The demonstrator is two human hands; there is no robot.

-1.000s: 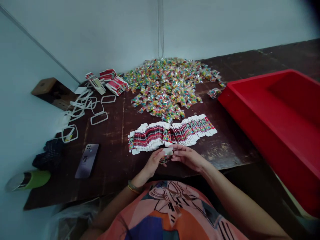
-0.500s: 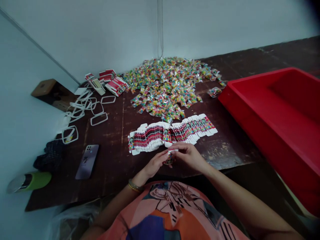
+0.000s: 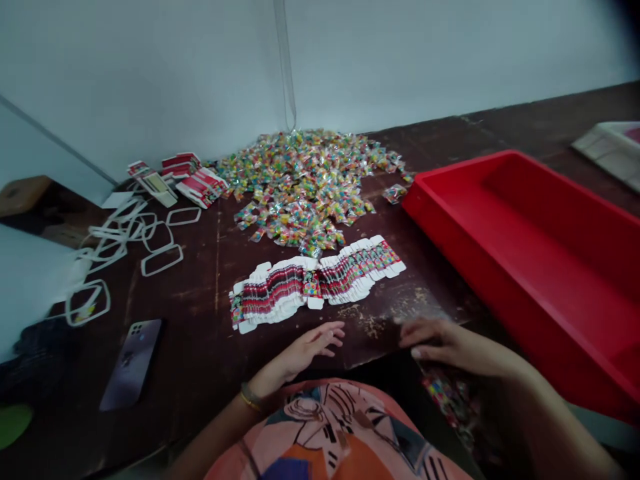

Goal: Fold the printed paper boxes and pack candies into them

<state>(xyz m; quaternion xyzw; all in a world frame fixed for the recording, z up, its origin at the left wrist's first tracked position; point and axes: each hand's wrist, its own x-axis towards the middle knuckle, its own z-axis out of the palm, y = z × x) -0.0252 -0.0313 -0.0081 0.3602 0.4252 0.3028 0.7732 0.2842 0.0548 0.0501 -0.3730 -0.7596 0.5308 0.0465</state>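
My left hand (image 3: pixel 311 349) hovers at the table's front edge with its fingers loosely stretched and nothing in them. Just beyond it lies a fanned row of flat printed candy cartons (image 3: pixel 280 291), red and white with colourful pictures. Off to the right, my right hand (image 3: pixel 450 343) is curled downward past the table edge and smeared by motion. Beneath it are blurred, colourful printed boxes (image 3: pixel 447 403); whether its fingers hold one is unclear. Behind the cartons spreads a large heap of small clear candy packets (image 3: pixel 313 177).
A big red tray (image 3: pixel 505 247) stands on the right. On the left are white band loops (image 3: pixel 163 260), bundled cartons (image 3: pixel 203 187), a brown box (image 3: pixel 50 207), a phone (image 3: pixel 133 363) and a dark cloth (image 3: pixel 43 353). A pale tray (image 3: pixel 613 153) shows at far right.
Both hands held a small carton together; now they are apart. My right hand has moved right and past the table edge, and my left hand has let go. The view has swung right.
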